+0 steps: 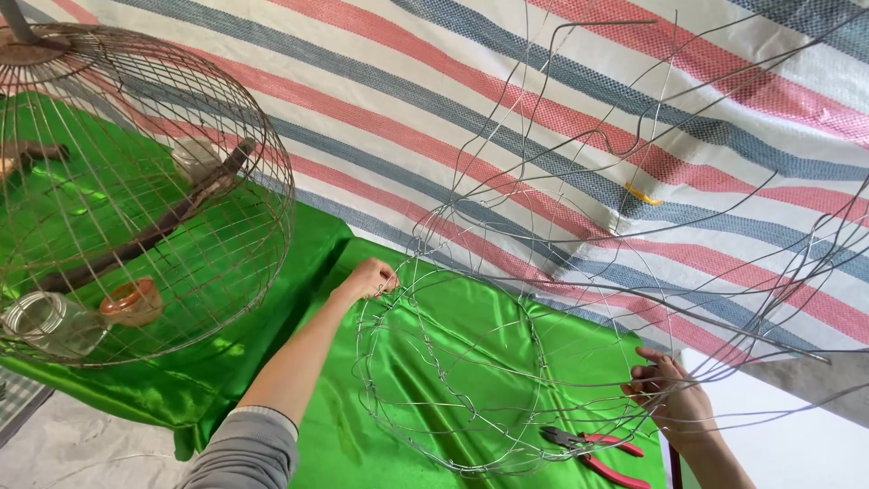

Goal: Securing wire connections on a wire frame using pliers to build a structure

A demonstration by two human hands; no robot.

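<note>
Left hand (369, 279) is closed in a pinch on the far rim of the wire frame (453, 380), at its upper left edge. Right hand (668, 397) is clamped around a bundle of loose wire strands on the frame's right side, fingers curled tight

Wire frame lies on the green cloth (335, 435) with its round woven base toward the camera. Long free wire ends (634, 136) fan up and right, over the striped tarp (543, 109) and past the top and right picture edges. Those strands crowd the whole upper right; little free room there

Red-handled pliers (597, 448) lie on the cloth just inside the frame's lower right rim, near the right hand but not touching it. They show through the wire

Finished round cage (136, 190) sits at left on the same cloth, well apart from the frame. Inside it: a branch perch (154, 231), a glass jar (50, 321) and a small orange cup (134, 301) near the bottom. Cage is cut off by the left and top edges

Open cloth between cage and frame is a clear strip; the left forearm and grey sleeve (249, 448) run up through it. Cloth's near edge drops off at lower left onto grey floor (72, 444). Right of the right hand there is a white surface (787, 444), bare apart from the stray wire crossing above it
</note>
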